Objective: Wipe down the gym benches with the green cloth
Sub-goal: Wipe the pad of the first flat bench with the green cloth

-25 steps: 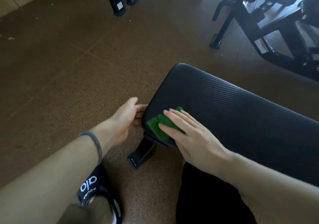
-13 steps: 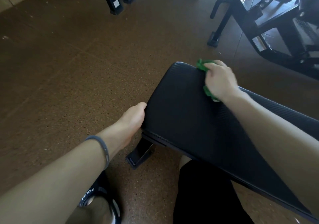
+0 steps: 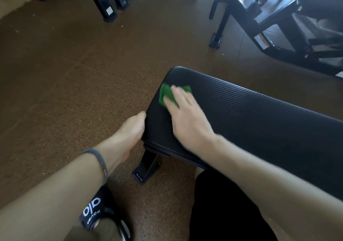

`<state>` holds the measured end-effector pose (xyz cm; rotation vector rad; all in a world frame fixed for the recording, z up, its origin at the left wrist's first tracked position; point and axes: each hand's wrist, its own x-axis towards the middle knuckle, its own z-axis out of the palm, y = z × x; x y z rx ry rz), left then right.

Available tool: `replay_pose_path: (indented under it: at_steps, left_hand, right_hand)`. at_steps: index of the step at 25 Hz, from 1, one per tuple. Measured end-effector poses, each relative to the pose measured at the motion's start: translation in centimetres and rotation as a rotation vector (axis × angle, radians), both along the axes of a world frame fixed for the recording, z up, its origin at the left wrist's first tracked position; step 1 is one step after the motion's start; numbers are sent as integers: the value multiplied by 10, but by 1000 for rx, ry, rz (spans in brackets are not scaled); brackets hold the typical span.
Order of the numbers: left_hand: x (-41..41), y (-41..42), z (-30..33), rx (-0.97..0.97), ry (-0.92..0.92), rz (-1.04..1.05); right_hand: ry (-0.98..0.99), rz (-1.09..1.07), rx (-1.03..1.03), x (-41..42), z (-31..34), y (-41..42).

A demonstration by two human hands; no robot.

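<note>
A black ribbed gym bench (image 3: 250, 114) runs from the middle of the view to the right edge. The green cloth (image 3: 168, 95) lies flat on the pad near its left end. My right hand (image 3: 187, 118) presses down on the cloth with straight fingers and is blurred with motion. My left hand (image 3: 132, 129) rests against the bench's left end edge; its fingers go under the edge and are hidden.
The bench's black foot (image 3: 146, 168) stands on the brown rubber floor (image 3: 74, 92). Another black bench frame (image 3: 278, 27) stands at the back right. Two black machine legs (image 3: 105, 1) stand at the back left. My sandalled foot (image 3: 100, 213) is at the bottom.
My right hand has slid the green cloth from the bench's far edge back toward its left end, after sweeping away from the near corner. My left hand stays at the bench's end.
</note>
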<state>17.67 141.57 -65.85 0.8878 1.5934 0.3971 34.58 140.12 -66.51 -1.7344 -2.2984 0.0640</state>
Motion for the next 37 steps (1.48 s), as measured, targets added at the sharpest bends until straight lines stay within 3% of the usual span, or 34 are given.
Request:
replay_pose_path:
  at_steps: [3, 8, 12, 16, 19, 21, 24, 26, 27, 30, 33, 35, 37]
  left_hand:
    - [-3, 1, -4, -1, 0, 13]
    - [0, -1, 2, 21, -21, 16]
    - [3, -1, 7, 8, 0, 22]
    - [4, -4, 7, 16, 14, 31]
    - [5, -4, 6, 19, 2, 35]
    - [8, -2, 5, 15, 14, 55]
    - [10, -4, 8, 13, -3, 77]
    - [9, -4, 6, 35, -19, 71]
    - [8, -3, 5, 35, -16, 81]
    - [10, 0, 4, 27, 4, 92]
    - [10, 1, 2, 23, 10, 87]
    - [10, 1, 0, 22, 13, 101]
    - [9, 3, -1, 20, 15, 101]
  right_hand:
    - [-48, 207, -42, 6, -1, -61]
    - [-38, 277, -97, -5, 4, 27]
    - [44, -87, -92, 60, 0, 68]
    - [109, -496, -70, 155, 0, -12]
    - [102, -723, -80, 139, -6, -40]
    - [108, -663, 5, 84, -8, -29]
    - [94, -228, -45, -15, -2, -22]
    - [79, 1, -118, -27, 3, -22]
    - [86, 9, -93, -7, 3, -22]
    - [96, -359, 12, 106, -12, -49]
    - [94, -806, -78, 202, -1, -100]
    - [87, -970, -91, 195, 1, -100]
    - [53, -871, 21, 133, -3, -74]
